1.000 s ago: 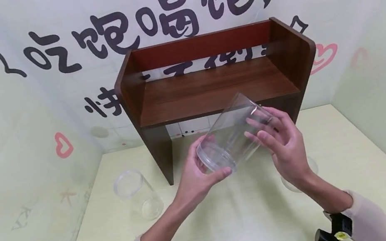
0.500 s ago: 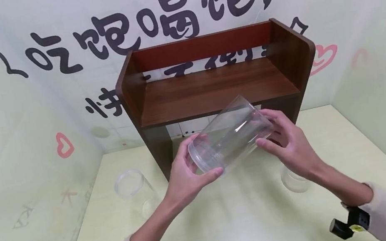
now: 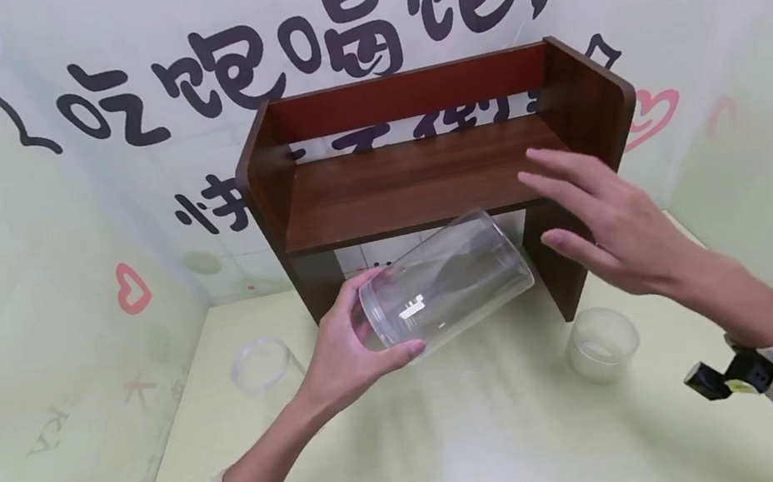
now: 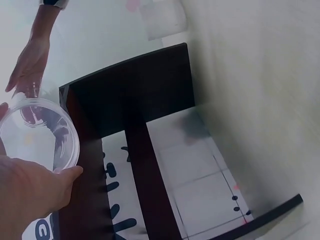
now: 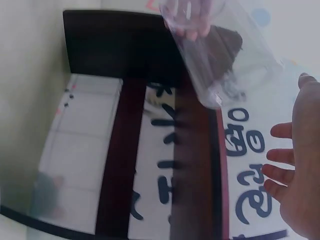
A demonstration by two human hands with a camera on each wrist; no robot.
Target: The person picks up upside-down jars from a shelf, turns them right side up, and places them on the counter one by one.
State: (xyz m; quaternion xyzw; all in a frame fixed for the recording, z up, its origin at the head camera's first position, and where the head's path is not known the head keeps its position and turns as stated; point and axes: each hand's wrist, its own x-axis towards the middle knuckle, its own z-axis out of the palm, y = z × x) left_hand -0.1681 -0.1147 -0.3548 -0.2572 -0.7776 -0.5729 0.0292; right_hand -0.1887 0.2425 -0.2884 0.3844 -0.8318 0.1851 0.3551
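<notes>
In the head view my left hand (image 3: 346,344) grips the ringed end of a clear plastic jar (image 3: 461,280), fingers round the far side and thumb on the near side. The jar is tilted, its other end raised toward the right, in front of the shelf. My right hand (image 3: 612,226) is off the jar, fingers extended, up at the shelf's right side. The left wrist view shows the jar's round rim (image 4: 74,137) beside my left thumb. In the right wrist view the clear jar (image 5: 220,60) is apart from my right fingers (image 5: 280,156).
A dark brown wooden shelf (image 3: 417,194) stands at the back of the pale table (image 3: 482,462). Another clear jar (image 3: 262,366) is on the left, partly behind my left arm. A shorter clear container (image 3: 604,346) stands right of the shelf's leg.
My right hand has let go of the jar and moved up and right. My left hand has carried the jar left and tipped it closer to level. The right container has come into view.
</notes>
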